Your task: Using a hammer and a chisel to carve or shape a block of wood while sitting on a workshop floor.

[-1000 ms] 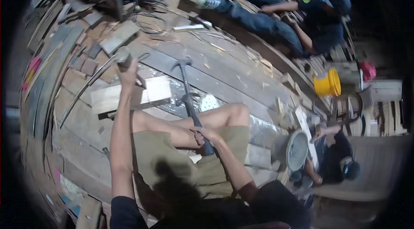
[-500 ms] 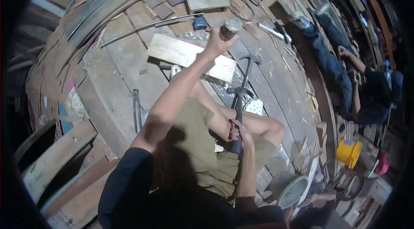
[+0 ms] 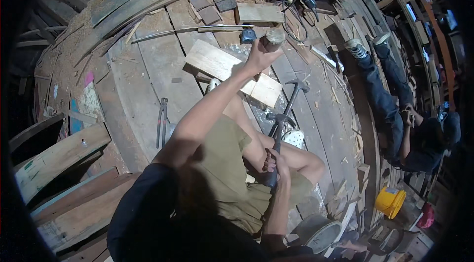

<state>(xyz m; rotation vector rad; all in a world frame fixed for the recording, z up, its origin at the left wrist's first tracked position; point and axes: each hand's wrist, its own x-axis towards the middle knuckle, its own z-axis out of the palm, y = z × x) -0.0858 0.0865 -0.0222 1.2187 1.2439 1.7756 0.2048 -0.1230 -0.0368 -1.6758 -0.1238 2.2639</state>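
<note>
Open plank flooring (image 3: 148, 74) is left bare to the left of the pale board (image 3: 232, 72), with pincers (image 3: 162, 121) lying apart on it. A short wooden handle (image 3: 271, 40) is gripped in the closed left hand (image 3: 259, 57) above the board's far edge. The hammer (image 3: 285, 114) is held by its handle in the closed right hand (image 3: 271, 163), its head near the board's right end.

1. The single head view looks steeply down from above the person's own shoulders onto a plank floor (image 3: 148, 69).
2. It sits near the right hand (image 3: 273, 161) gripping a hammer (image 3: 282, 122); the left hand (image 3: 261, 54) reaches farther ahead.
3. Fisheye bending curves planks toward the rim.
</note>
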